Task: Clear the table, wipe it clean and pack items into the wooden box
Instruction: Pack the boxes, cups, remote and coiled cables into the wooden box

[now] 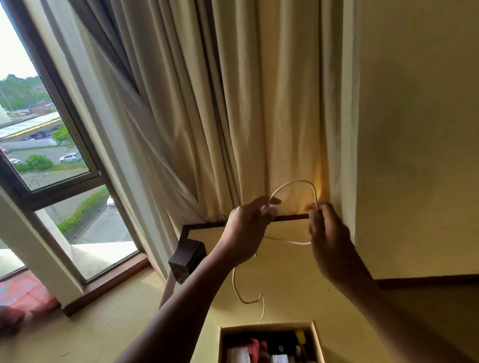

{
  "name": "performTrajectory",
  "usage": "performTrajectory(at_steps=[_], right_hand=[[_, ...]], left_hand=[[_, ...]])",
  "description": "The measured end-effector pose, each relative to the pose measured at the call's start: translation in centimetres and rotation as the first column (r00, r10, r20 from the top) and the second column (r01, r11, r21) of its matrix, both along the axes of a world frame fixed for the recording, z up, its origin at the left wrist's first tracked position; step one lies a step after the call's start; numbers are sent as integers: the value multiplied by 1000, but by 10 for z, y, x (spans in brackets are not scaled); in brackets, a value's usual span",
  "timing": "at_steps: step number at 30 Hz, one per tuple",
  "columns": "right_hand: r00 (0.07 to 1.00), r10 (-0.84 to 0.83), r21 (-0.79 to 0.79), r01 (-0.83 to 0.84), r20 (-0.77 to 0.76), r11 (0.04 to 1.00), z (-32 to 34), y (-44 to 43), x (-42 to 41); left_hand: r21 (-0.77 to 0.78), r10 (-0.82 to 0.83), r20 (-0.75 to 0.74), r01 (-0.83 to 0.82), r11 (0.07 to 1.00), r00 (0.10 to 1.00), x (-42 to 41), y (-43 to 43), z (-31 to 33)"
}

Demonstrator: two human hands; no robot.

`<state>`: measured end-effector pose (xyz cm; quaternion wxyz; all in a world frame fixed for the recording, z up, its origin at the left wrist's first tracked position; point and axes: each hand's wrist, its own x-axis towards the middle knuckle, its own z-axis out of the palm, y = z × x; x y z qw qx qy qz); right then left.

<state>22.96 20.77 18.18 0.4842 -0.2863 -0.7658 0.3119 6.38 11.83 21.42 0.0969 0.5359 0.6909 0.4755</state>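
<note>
Both my hands are raised above the pale table (pixel 290 277) and hold a thin white cable (pixel 295 183). My left hand (pixel 248 226) pinches one part of it, and my right hand (pixel 328 231) pinches another. Between them the cable arches upward in a loop. Its loose end hangs down and curls over the table top. Near the bottom edge of the view stands the open wooden box (pixel 267 327), packed with several items in red, white, black and yellow.
Cream curtains (pixel 227 111) hang right behind the table, with a plain wall (pixel 428 139) to the right. A small dark box (pixel 187 258) sits by the table's left corner. A tall window (pixel 41 155) is at the left above carpeted floor.
</note>
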Motion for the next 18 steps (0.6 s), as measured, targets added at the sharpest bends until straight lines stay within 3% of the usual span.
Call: performTrajectory(at_steps=[4,9,13,16,18], right_hand=[[989,-128,44,132,-77,990,-10,23,11],[978,-168,226,138,120,964,-19,16,9],[949,-3,279,-90,315,956,-22,-8,-6],[956,120,210,-180,268,961,-22,-13,-10],[975,114,217,-155,191,964,-19,-6,-9]], left_hand=[[-144,58,-149,-80,986,987,-19,-24,-13],[2,234,95,-235,972,968,-18,-39,-26],[-23,92,22,-92,996,995,5,-39,-23],[-78,9,232,9,997,973,5,-48,-19],[-163,-74,451,164,973,889,4,-61,-18]])
